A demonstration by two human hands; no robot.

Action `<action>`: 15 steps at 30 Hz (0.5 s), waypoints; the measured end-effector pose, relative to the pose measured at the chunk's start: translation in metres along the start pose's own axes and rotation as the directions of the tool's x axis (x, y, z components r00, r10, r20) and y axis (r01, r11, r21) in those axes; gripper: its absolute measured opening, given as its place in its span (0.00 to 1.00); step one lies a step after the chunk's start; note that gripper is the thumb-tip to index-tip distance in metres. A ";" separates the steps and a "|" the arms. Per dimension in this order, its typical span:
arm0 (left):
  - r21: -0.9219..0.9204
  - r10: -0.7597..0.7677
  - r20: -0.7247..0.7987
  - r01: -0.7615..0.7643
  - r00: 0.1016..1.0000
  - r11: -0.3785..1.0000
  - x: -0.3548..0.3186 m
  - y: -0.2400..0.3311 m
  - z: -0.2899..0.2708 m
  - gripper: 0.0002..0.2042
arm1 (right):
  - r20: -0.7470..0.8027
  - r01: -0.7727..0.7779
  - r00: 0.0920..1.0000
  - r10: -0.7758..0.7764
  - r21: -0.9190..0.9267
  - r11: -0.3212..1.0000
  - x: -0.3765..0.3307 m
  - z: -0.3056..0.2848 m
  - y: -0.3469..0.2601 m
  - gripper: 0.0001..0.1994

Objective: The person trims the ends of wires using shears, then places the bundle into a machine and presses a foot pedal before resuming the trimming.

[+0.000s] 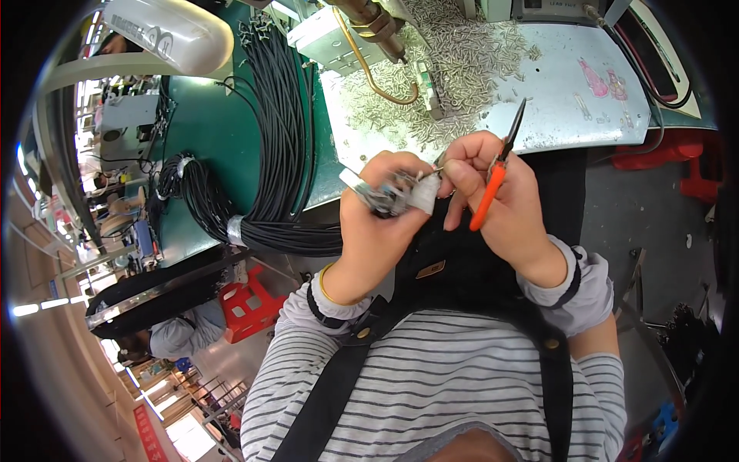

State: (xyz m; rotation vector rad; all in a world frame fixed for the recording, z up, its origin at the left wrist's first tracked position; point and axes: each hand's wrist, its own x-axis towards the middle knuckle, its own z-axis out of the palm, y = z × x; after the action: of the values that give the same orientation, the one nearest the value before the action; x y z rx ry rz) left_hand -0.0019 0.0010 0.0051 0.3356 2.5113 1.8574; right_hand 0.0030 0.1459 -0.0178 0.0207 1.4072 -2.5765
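My left hand (377, 223) grips a small grey and white connector part (392, 194) in front of my chest. My right hand (493, 204) holds orange-handled pliers (496, 173), their dark jaws pointing up toward the bench. Its fingertips also pinch at the right end of the connector part, where a thin metal piece sticks out. Both hands touch at the part, just below the bench edge.
A grey bench plate (570, 100) carries a heap of small metal pins (439, 77) and a brass-coloured machine head (369, 23). A thick bundle of black cables (277, 154) lies on the green table (208, 138) to the left. A red stool (250, 300) stands below; another person sits at lower left.
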 end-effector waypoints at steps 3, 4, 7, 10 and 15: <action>-0.251 -0.216 0.015 0.213 0.976 0.944 0.003 0.006 0.000 0.06 | 0.009 0.055 0.998 -0.055 -0.053 0.997 0.001 -0.001 0.000 0.05; -0.338 -0.272 0.039 0.269 0.962 0.902 0.004 0.007 -0.001 0.06 | 0.016 0.084 0.996 -0.083 -0.079 0.993 0.001 -0.001 0.000 0.06; -0.497 -0.370 0.100 0.368 0.924 0.786 0.006 0.010 -0.006 0.06 | 0.034 0.164 0.986 -0.162 -0.319 0.934 -0.003 -0.003 -0.003 0.07; -0.468 -0.295 0.093 0.304 0.951 0.830 0.007 0.011 -0.009 0.06 | 0.093 0.190 0.982 -0.167 -0.581 0.792 -0.008 -0.007 -0.006 0.08; -0.382 -0.250 0.068 0.257 0.966 0.888 0.008 0.013 -0.007 0.07 | 0.122 0.147 0.989 -0.082 -0.862 0.486 -0.012 -0.004 -0.001 0.10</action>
State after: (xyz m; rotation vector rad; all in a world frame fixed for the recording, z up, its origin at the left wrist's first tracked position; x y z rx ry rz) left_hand -0.0087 -0.0004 0.0204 0.0138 1.9857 2.1557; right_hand 0.0145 0.1519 -0.0174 -0.3210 2.5789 -1.5817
